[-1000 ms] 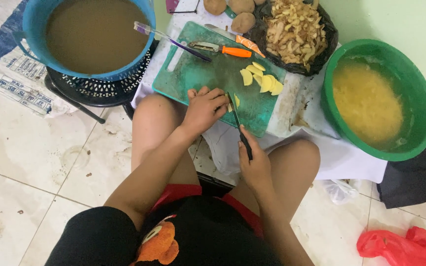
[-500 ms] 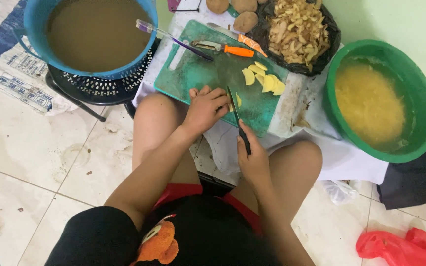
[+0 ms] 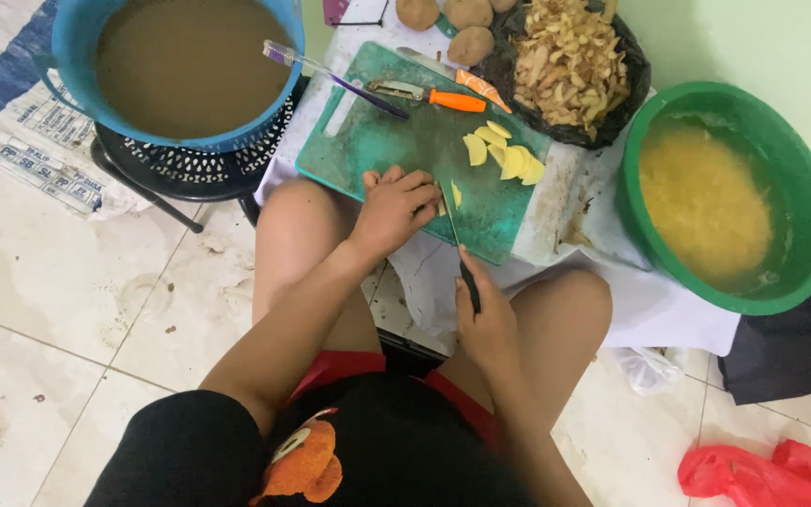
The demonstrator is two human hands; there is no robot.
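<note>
A green cutting board (image 3: 396, 150) lies on a low white-covered surface in front of my knees. My left hand (image 3: 394, 208) presses down on a potato piece at the board's near edge; the piece is mostly hidden under my fingers. My right hand (image 3: 485, 324) grips a dark-handled knife (image 3: 457, 249), its blade pointing up beside my left fingers, with a thin yellow slice (image 3: 456, 194) next to it. Several yellow potato slices (image 3: 504, 158) lie piled at the board's far right.
An orange-handled peeler (image 3: 429, 96) and a purple toothbrush (image 3: 330, 75) rest at the board's far edge. A blue basin of brown water (image 3: 185, 66) sits left on a black stool. A green basin of sliced potato (image 3: 720, 202) stands right. Peels in a black bag (image 3: 570, 66), whole potatoes (image 3: 466, 42), red bag (image 3: 762, 474).
The view has shifted very slightly. My hands stay at the same spot on the board, the knife still beside my left fingers.
</note>
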